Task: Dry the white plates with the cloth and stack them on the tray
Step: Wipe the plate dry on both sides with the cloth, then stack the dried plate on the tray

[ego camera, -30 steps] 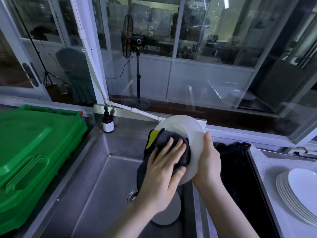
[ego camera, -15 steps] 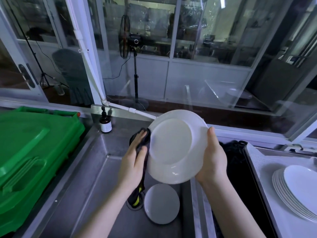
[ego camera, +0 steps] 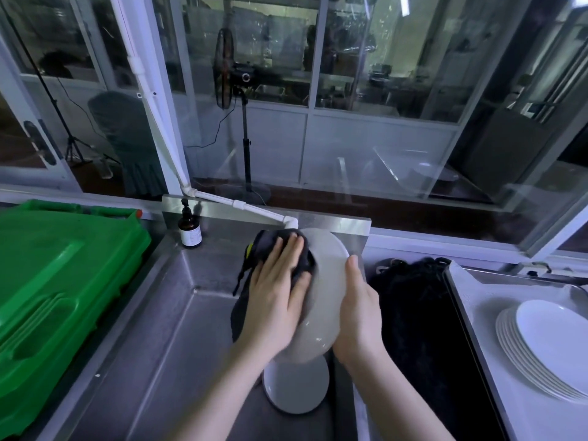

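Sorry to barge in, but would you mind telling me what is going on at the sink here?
A person is drying a white plate over the steel sink. The right hand grips the plate by its edge and holds it tilted, while the left hand presses a dark cloth flat against its face. A second plate lies in the sink below. A stack of plates sits on the tray to the right.

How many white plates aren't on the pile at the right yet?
2. The held plate is tilted over the sink, gripped by the right hand; the second plate lies in the sink bottom below it. Others may be hidden beneath.
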The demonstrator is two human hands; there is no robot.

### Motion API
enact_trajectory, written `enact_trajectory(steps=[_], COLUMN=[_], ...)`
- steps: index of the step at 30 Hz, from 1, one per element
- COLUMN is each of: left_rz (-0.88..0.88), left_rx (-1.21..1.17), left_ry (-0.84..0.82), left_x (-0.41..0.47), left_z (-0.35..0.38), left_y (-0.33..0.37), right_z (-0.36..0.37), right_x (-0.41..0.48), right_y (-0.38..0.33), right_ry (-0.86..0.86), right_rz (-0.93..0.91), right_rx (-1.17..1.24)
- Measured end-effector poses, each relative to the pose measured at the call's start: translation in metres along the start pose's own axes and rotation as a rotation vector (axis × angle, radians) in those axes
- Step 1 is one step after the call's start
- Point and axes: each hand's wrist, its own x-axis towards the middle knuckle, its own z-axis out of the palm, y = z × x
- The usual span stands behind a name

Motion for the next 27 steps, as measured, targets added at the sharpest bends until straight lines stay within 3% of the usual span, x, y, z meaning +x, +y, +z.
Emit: enact_trajectory(steps=[2, 4, 6, 9, 12, 16, 19, 21, 25, 27], left_rz=[-0.084, -0.275, -0.491, -0.649, -0.719, -0.77, -0.894, -0.949, -0.898, -0.92], left_rx=[-0.065, -0.164, -0.196, -0.211, -0.264, -0.435, -0.647, -0.776, -0.651, -0.636], left_ry=[0.037, 0.1, 0.154, 0.225, 0.225, 0.024, -0.056, -0.136, -0.156, -0.154], left_x=[0.006, 0.004, -0.002, -0.009, -0.008, -0.009, -0.017, -0.027, -0.043, -0.047], left_z=[0.002, 0.004, 0.004, 0.002, -0.003, -0.004, -0.001, 0.003, 0.017, 0.023], left_y=[-0.004, -0.009, -0.015, -0.021, -0.02, -0.006, 0.005, 0.013, 0.023, 0.029], right_z=[-0.003, -0.01, -0.02, -0.038, -0.054, -0.072, -0.091, -0.108, -0.142, -0.153], right_x=[-0.006, -0.01, -0.012, -0.013, -0.013, -0.023, -0.025, -0.024, -0.022, -0.027], right_y=[-0.002, -0.006, -0.012, -0.013, -0.008, -0.002, 0.007, 0.012, 0.017, 0.015], right_ry=[-0.044, -0.115, -0.221, -0.31, -0.36, -0.413, -0.428, -0.506, -0.511, -0.5], right_rz=[-0.044, -0.124, -0.247, -0.402, -0.593, -0.853, -1.075, -1.134, -1.277, -1.211], right_rx=[0.001, -0.073, -0.234, -0.505, -0.71, -1.087, -1.203, -1.242, -1.38, -1.382])
